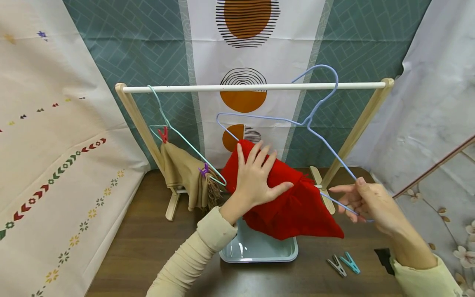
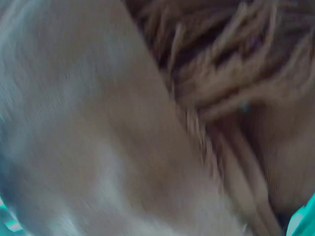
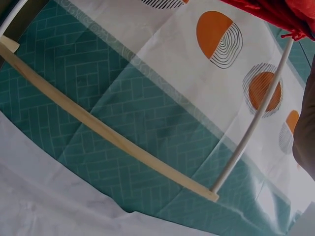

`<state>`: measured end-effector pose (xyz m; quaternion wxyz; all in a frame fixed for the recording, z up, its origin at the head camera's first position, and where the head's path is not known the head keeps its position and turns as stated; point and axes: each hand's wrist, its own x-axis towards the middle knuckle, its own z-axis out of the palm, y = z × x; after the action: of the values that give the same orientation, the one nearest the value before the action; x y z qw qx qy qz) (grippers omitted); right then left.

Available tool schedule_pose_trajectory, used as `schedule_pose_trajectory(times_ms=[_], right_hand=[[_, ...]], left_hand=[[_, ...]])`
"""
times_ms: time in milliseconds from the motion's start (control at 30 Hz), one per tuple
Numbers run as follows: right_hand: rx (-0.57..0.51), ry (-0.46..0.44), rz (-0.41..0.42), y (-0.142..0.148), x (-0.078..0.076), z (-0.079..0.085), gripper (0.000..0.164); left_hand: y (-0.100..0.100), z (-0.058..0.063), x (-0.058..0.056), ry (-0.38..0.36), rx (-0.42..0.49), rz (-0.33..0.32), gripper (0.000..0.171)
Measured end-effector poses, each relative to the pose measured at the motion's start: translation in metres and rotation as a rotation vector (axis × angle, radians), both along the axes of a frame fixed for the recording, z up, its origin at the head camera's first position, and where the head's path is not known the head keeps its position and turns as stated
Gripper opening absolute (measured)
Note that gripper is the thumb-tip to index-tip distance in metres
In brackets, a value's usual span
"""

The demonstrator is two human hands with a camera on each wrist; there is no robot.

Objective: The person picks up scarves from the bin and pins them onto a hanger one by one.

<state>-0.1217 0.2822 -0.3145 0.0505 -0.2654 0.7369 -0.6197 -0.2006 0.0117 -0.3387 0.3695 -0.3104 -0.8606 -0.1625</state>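
Note:
A red fringed scarf (image 1: 293,214) hangs over the lower bar of a periwinkle-blue hanger (image 1: 307,121). My left hand (image 1: 254,177) lies flat against the scarf, fingers spread and thumb out to the right. At the hanger's right end, my right hand (image 1: 375,204) pinches the wire between thumb and fingers. The hanger's hook overlaps the rack's white rail (image 1: 230,88) in the head view. Part of the red scarf (image 3: 295,14) shows at the top of the right wrist view. Blurred beige fabric (image 2: 98,123) with fringe fills the left wrist view.
A mint-green hanger (image 1: 193,147) on the rail's left side carries a beige scarf (image 1: 182,173), held by a red clip (image 1: 163,135) and a purple clip (image 1: 203,169). A grey tray (image 1: 259,260) sits below the red scarf. Grey (image 1: 337,266) and turquoise clothespins (image 1: 350,262) lie front right.

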Motion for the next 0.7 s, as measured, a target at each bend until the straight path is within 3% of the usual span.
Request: schedule_pose_trajectory(times_ms=[133, 233, 300, 500, 700], right_hand=[[0.006, 0.005, -0.014, -0.002, 0.0, 0.001, 0.052], [-0.032, 0.012, 0.006, -0.004, -0.001, 0.0, 0.052], [-0.062, 0.014, 0.022, -0.005, -0.002, 0.0, 0.052], [-0.036, 0.007, 0.008, -0.008, -0.002, 0.0, 0.052], [-0.048, -0.006, 0.029, -0.008, -0.002, -0.001, 0.052]], left_hand=[[0.005, -0.004, 0.011, -0.152, -0.088, 0.133, 0.111], [0.011, -0.009, 0.015, -0.205, -0.082, 0.188, 0.127], [0.014, -0.012, 0.016, -0.214, -0.052, 0.19, 0.13], [0.014, -0.016, 0.015, -0.185, 0.052, 0.114, 0.11], [0.008, -0.017, 0.009, -0.003, 0.118, -0.001, 0.064]])
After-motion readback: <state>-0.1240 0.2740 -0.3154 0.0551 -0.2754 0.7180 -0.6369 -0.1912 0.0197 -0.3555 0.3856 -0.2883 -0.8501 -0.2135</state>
